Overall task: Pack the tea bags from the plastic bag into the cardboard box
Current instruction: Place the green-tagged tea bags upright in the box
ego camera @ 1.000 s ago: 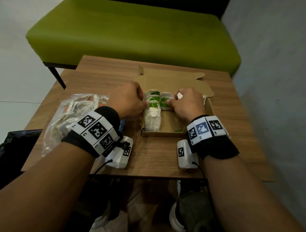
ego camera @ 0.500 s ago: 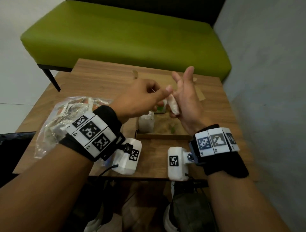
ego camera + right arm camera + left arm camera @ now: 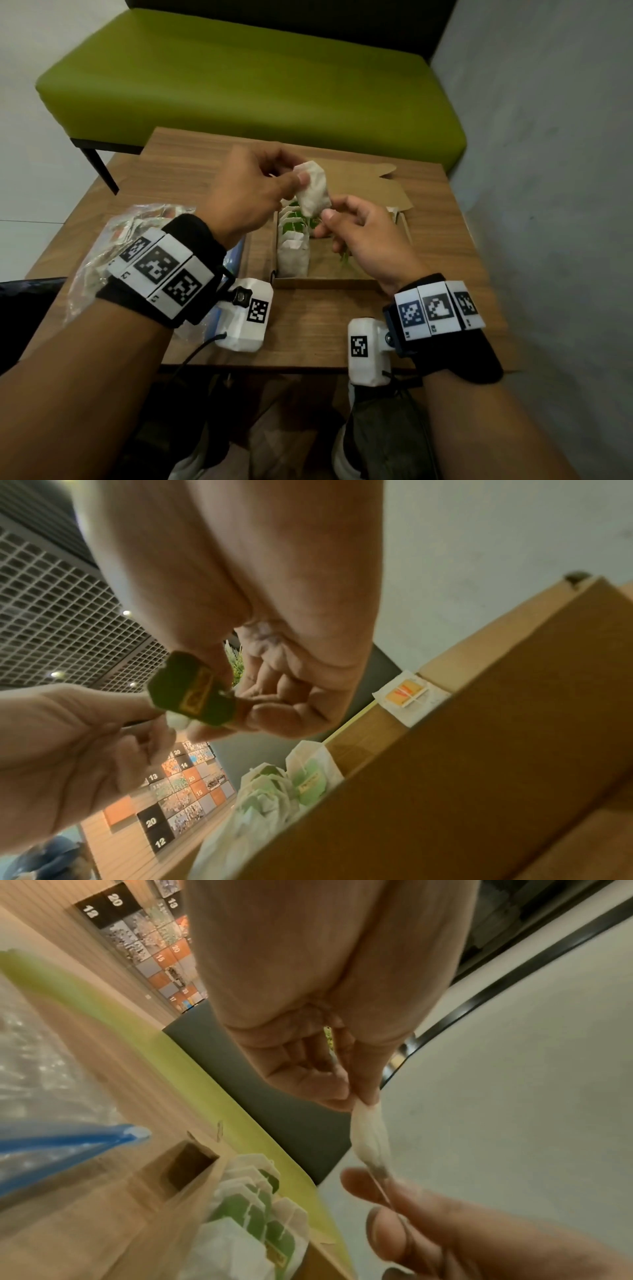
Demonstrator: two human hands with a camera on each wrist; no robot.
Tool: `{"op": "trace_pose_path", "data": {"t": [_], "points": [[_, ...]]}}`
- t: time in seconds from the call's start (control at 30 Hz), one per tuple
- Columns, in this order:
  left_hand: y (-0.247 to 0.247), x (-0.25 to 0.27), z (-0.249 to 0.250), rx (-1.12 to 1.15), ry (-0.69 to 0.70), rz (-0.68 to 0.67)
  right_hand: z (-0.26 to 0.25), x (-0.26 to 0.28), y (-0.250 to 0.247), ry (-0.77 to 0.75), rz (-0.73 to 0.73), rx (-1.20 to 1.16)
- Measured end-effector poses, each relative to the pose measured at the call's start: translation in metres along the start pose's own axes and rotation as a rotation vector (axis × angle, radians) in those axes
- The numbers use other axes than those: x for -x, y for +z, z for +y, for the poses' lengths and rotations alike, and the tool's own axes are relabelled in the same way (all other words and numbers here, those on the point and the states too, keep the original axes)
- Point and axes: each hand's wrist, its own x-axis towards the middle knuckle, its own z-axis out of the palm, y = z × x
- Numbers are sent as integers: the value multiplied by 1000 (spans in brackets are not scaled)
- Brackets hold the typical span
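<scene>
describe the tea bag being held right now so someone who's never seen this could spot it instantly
On the wooden table in front of the green bench sits an open cardboard box. Above it, the left hand pinches the top of a plain white tea bag while the right hand holds its green tag. It alone hangs in the air, not in the box's row.

You can read numbers only on the photo wall [image 3: 157, 950] behind you. In the left wrist view its black tiles show 12 [image 3: 91, 911] and 20 [image 3: 114, 899], a grey tile shows 13 [image 3: 172, 903], and orange tiles show 20 [image 3: 176, 948] and 15 [image 3: 159, 958]. In the right wrist view the same wall [image 3: 178, 799] shows 13, 14, 20, 15, and lower down 20 and 12 on black tiles. The green tag [image 3: 193, 693] in your right hand [image 3: 274, 669] has a yellow band whose print is too blurred to read. The square coded markers on your wristbands [image 3: 156, 265] carry no legible text
</scene>
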Motion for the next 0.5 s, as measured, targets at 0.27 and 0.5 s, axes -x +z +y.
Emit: {"op": "trace_pose_path", "data": {"t": [0.27,0.5], "points": [[-10,1,1,-28,22,72,1,1,3,-35,-28,30],[-9,-3,-6,-273,147,112,-8,3,2,-48,-62,81]]}}
